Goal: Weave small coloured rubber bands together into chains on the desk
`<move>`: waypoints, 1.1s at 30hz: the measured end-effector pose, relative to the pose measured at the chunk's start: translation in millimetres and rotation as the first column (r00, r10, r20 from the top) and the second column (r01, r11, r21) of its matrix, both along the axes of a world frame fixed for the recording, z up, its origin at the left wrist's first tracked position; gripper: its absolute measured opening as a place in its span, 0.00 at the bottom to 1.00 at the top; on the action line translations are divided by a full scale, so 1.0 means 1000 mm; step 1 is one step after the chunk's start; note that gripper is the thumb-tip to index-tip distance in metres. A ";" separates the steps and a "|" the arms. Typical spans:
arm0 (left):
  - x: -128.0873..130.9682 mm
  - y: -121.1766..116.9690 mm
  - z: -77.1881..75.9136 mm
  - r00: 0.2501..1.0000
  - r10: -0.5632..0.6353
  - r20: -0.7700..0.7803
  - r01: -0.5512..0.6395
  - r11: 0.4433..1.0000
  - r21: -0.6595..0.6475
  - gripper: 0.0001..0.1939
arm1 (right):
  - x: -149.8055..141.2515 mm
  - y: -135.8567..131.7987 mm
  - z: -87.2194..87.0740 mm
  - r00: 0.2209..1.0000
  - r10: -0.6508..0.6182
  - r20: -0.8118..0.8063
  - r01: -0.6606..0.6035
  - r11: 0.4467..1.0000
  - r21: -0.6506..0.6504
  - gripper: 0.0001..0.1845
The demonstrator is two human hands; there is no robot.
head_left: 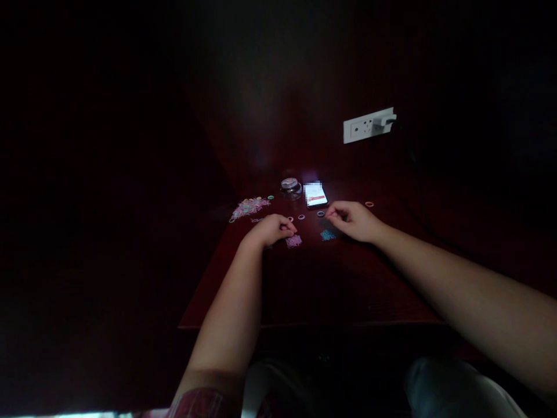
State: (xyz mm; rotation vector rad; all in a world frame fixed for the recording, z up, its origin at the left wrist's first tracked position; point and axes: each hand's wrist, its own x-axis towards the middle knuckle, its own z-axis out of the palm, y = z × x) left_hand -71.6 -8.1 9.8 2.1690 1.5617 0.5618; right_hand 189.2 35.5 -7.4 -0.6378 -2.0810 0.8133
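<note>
My left hand (275, 229) rests on the table with curled fingers, its fingertips at the edge of a small pile of purple bands (293, 241) that look like hair elastics. Whatever it pinches, if anything, is too small to tell. My right hand (352, 220) has thumb and fingers pinched together just above a little blue pile of bands (328, 235). Its contents cannot be made out. Close to its fingertips lies a pale blue ring (321, 214). A purple ring (301, 217) and a pinkish ring (290, 219) sit between the hands.
Farther left is a mixed multicoloured heap of bands (250, 207). A clear round container (290, 187) and a lit phone (315, 194) stand at the back. An orange ring (369, 204) lies right of my right hand. A wall socket (369, 126) holds a plug with a dark cable.
</note>
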 end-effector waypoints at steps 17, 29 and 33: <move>-0.086 0.012 -0.038 0.562 0.703 0.436 -0.824 0.522 0.222 0.15 | 0.002 0.003 -0.001 0.998 -0.056 0.012 0.055 0.998 0.034 0.08; -0.092 0.013 -0.047 0.671 0.732 0.119 -0.738 0.644 0.203 0.10 | 0.001 0.001 -0.001 0.996 -0.054 0.068 0.049 0.996 0.072 0.10; -0.090 0.010 -0.046 0.663 0.743 0.088 -0.742 0.637 0.208 0.08 | 0.001 0.000 0.001 0.996 -0.063 0.067 0.059 0.996 0.060 0.09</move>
